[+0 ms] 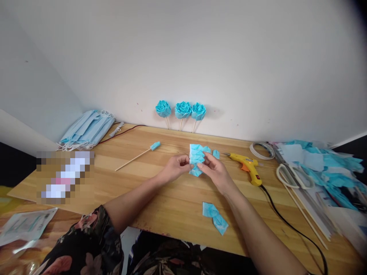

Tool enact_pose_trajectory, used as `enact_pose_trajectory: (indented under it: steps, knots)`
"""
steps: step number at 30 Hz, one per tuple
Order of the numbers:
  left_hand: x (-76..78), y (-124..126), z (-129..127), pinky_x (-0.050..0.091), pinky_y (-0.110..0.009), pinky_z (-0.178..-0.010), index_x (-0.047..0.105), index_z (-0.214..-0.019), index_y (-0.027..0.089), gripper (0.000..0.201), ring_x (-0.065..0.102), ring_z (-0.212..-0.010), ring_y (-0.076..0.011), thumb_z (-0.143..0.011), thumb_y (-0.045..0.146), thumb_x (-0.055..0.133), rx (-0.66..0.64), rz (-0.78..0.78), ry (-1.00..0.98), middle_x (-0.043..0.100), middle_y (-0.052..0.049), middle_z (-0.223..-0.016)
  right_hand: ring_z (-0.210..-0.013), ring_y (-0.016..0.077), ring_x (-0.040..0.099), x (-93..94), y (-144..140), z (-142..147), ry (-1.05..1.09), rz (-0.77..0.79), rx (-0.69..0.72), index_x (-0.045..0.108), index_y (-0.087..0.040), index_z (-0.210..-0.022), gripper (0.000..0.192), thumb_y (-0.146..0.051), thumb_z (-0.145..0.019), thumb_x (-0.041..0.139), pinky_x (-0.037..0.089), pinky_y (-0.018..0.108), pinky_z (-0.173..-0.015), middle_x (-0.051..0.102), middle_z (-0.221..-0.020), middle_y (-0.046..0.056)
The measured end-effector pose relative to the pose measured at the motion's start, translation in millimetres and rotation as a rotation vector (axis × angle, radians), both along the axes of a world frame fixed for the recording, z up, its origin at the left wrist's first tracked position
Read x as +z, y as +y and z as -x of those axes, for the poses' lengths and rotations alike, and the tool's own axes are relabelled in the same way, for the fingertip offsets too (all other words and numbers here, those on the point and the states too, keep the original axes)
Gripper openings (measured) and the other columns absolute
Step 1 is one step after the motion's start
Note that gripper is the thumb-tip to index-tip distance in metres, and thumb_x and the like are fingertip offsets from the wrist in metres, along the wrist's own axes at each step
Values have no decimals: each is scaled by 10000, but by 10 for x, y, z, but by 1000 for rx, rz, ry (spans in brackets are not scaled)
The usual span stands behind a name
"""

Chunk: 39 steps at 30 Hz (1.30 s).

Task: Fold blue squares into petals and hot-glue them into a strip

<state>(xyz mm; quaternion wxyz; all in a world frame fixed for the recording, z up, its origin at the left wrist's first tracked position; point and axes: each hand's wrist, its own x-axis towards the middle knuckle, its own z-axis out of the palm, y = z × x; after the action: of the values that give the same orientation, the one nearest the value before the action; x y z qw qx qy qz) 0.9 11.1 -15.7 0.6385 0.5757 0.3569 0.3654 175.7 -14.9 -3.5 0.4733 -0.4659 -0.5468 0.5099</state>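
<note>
Between my two hands is a strip of folded blue mask fabric (pixel 196 152) with a pointed, pleated edge. My left hand (pixel 177 168) pinches its left side between thumb and fingers. On the right side, my right hand (pixel 214 170) grips the same strip, thumb in front. Just behind it, small folded blue pieces (pixel 216 154) lie on the table, partly hidden by the strip and my fingers. Two more folded blue pieces (pixel 215 217) rest near the front edge. To the left lies a wooden stick with a small blue bud (pixel 155 145) on its end.
Three blue fabric roses (pixel 182 110) on sticks lean against the wall. A yellow glue gun (pixel 246 165) lies right, its cord running forward. Beyond it are a tape roll (pixel 261 151), scissors (pixel 295 176) and blue scraps (pixel 329 160). A stack of masks (pixel 87 130) sits back left.
</note>
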Motion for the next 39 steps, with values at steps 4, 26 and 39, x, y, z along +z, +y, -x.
enact_pose_trajectory:
  steps: [4, 26, 39]
  knots:
    - [25, -3, 5, 380, -240, -668, 599, -751, 127, 369, 485, -654, -97, -719, 487, 671, -25, 4, -13, 558, 7, -695, -695, 152, 519, -14, 10, -15, 9, 16, -72, 635, -211, -1006, 337, -362, -714, 706, 443, 282, -642, 573, -757, -9]
    - [37, -28, -1, 364, -234, -648, 559, -683, 124, 349, 468, -614, -87, -711, 444, 694, -45, 114, -101, 538, 20, -640, -711, 156, 573, 64, -49, 23, 20, 58, 58, 580, -216, -968, 320, -388, -727, 701, 485, 278, -646, 613, -788, -10]
    - [113, -53, 28, 388, -254, -666, 597, -709, 128, 378, 495, -675, -130, -799, 494, 570, -83, -29, 60, 551, -7, -678, -650, 148, 555, -23, -10, -6, -27, 27, -58, 606, -207, -826, 257, -433, -737, 689, 474, 272, -600, 609, -724, -7]
